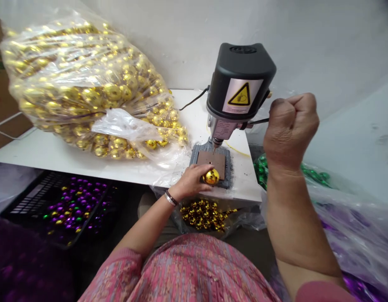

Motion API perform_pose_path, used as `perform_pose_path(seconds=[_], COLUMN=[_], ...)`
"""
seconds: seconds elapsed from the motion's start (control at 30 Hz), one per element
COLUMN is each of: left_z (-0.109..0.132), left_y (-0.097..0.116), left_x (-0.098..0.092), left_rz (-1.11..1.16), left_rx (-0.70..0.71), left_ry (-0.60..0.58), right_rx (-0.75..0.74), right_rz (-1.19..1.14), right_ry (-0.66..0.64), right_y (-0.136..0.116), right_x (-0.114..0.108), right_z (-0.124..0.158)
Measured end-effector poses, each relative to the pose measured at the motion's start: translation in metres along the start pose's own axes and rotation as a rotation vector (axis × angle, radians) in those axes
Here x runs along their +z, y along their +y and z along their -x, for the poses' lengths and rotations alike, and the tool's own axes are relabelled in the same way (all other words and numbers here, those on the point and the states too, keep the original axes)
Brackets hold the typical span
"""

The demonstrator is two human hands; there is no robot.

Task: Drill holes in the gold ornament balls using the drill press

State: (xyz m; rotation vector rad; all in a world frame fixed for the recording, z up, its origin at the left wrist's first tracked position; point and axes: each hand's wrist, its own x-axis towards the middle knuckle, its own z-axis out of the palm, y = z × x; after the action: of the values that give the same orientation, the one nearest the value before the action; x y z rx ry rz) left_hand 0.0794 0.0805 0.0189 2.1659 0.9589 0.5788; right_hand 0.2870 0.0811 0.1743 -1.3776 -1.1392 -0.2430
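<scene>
**Left hand:** our left hand (189, 182), the nearer one to the work, has its fingers (200, 170) pressed round a gold bauble (211, 176), pinching it.

**Bauble:** round, with no long axis we can make out, over the near edge of a brown pad (211, 163), a little toward us from the drill bit (215, 144).

**Right hand:** our right hand (290, 130) is raised and clenched, fingers (302, 107) curled tight, beside a black lever (259, 122); we cannot tell whether they grip it.

**Below:** a heap of small gold pieces (203, 214).

**Counter:** the counter (240, 176) carries a bench drill press (239, 79) and a clear bag of gold baubles (87, 84).

**Left, lower:** a black crate (33, 201) of purple baubles (74, 201).
</scene>
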Motion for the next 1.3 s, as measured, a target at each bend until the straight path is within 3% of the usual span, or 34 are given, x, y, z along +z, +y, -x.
perform_pose_path(seconds=[0.1, 0.17, 0.27, 0.33, 0.47, 0.57, 0.7, 0.83, 0.9, 1.0, 1.1, 1.3], left_z=[0.012, 0.010, -0.009, -0.028, -0.060, -0.067, -0.048, -0.013, -0.002, -0.001, -0.014, -0.038], left_y=[-0.007, -0.023, -0.055, -0.074, -0.095, -0.098, -0.089, -0.063, -0.048, -0.031, -0.022, -0.016], left_x=[-0.018, -0.040, -0.082, -0.109, -0.131, -0.125, -0.109, -0.098, -0.091, -0.079, -0.065, -0.041], left_rz=[0.042, -0.009, -0.258, -0.392, -0.430, -0.439, -0.297, 0.256, 0.561, 0.838, 0.861, 0.572], left_rx=[0.020, -0.116, -0.417, -0.618, -0.706, -0.744, -0.695, -0.478, -0.411, -0.447, -0.516, -0.474], left_ry=[-0.004, 0.148, 0.395, 0.369, 0.338, 0.331, 0.321, 0.417, 0.355, 0.208, 0.150, 0.142], right_rx=[0.006, -0.016, -0.057, -0.078, -0.109, -0.128, -0.158, -0.139, -0.108, -0.001, 0.141, 0.275], right_rz=[0.008, 0.016, 0.009, -0.005, -0.018, -0.025, -0.044, -0.030, -0.017, 0.025, 0.104, 0.107], right_ry=[0.005, 0.012, 0.021, 0.028, 0.031, 0.027, 0.032, -0.002, -0.023, -0.069, -0.137, -0.258], right_y=[0.001, 0.003, 0.006, 0.007, 0.008, 0.006, 0.006, 0.006, 0.003, -0.008, -0.020, -0.020], right_x=[-0.001, -0.002, -0.002, -0.003, -0.004, -0.005, -0.006, -0.006, -0.007, -0.005, -0.002, 0.012], right_z=[0.002, 0.003, 0.005, 0.006, 0.009, 0.010, 0.012, 0.013, 0.010, -0.003, -0.024, -0.061])
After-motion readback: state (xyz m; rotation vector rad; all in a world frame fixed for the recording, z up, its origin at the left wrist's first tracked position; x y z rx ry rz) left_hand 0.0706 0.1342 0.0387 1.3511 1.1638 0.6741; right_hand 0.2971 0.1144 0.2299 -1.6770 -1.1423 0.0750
